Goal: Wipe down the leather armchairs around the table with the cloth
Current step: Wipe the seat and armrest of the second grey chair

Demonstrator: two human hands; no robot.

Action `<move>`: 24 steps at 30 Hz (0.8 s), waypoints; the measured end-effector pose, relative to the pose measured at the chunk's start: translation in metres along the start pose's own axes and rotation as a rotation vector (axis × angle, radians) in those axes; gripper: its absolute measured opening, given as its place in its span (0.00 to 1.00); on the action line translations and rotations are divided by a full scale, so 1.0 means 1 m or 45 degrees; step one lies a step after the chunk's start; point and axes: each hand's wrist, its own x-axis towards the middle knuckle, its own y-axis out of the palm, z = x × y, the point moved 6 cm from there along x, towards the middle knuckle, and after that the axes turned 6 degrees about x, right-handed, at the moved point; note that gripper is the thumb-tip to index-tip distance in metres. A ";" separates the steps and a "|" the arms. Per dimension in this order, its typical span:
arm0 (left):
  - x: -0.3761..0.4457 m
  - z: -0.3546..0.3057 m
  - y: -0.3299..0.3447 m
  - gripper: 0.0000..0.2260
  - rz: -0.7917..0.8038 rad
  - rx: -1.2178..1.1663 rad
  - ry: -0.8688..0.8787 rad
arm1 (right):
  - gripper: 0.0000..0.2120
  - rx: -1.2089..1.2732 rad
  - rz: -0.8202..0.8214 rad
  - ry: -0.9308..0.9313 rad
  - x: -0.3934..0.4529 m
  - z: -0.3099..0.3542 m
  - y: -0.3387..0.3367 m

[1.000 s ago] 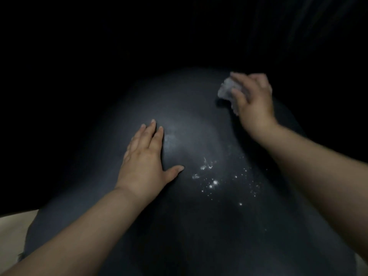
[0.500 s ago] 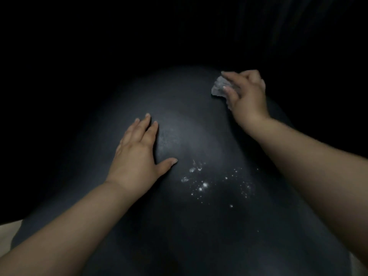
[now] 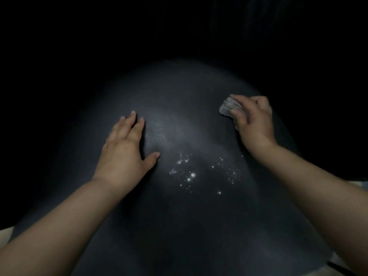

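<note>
On dark droplet-speckled leather armchair [image 3: 179, 226], left hand [image 3: 123, 150] flat, unclenched; right hand [image 3: 253, 119] grip bunching cloth [image 3: 228, 106].

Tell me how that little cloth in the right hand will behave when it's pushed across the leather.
The cloth looks crumpled and soft under the right hand, so it probably bunches rather than staying flat. It seems light. The dark armchair leather looks smooth, with droplets nearby, so it likely glides easily.

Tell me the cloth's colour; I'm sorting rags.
Pale grey-white, seen in the head view: cloth bunched in right hand.
</note>
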 end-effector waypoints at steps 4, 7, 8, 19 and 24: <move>-0.007 -0.011 0.004 0.35 -0.026 0.018 0.022 | 0.18 -0.049 0.023 -0.008 -0.063 0.006 0.009; -0.015 -0.020 0.007 0.33 -0.013 0.023 0.044 | 0.19 0.045 0.139 -0.019 -0.098 0.016 0.010; -0.018 -0.023 0.008 0.32 -0.004 0.027 0.064 | 0.19 0.076 0.117 -0.005 -0.096 0.015 0.003; -0.036 -0.023 0.021 0.29 -0.049 0.061 0.138 | 0.21 -0.009 -0.247 0.338 -0.141 0.015 0.001; -0.045 -0.023 0.022 0.30 -0.005 0.075 0.169 | 0.21 0.054 -0.395 0.422 -0.155 0.000 -0.033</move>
